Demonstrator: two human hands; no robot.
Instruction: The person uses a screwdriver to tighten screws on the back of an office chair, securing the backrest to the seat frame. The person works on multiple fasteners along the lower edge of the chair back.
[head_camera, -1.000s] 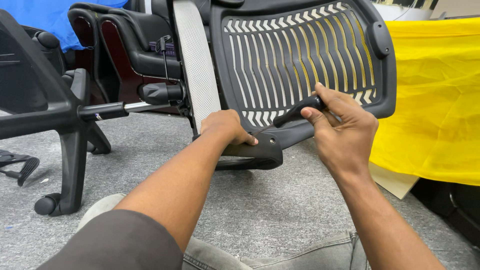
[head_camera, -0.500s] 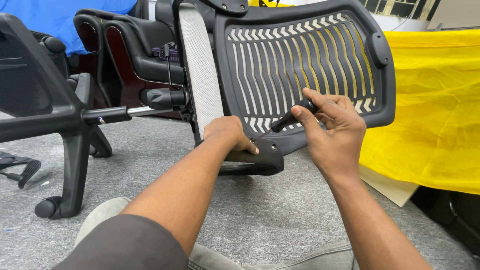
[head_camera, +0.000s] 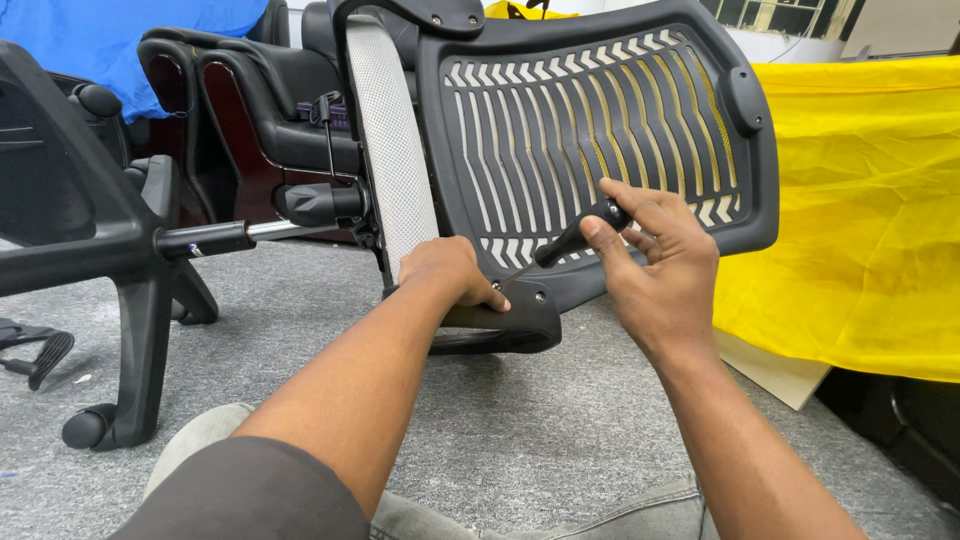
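My left hand (head_camera: 455, 272) presses down on the black bracket (head_camera: 510, 318) at the foot of one slatted black chair back (head_camera: 600, 130), fingers curled over its edge, apparently to steady it upright on the grey carpet (head_camera: 300, 330). My right hand (head_camera: 655, 265) pinches one black-handled screwdriver (head_camera: 575, 238), fingers wrapped about the handle, tip angled down onto the bracket. One chair base (head_camera: 130, 250) lies left; yellow cloth (head_camera: 860, 210) right.

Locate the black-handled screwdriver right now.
In the head view, right of centre: the black-handled screwdriver sits in the right hand, tip at the black slatted plastic chair back beside the left hand.
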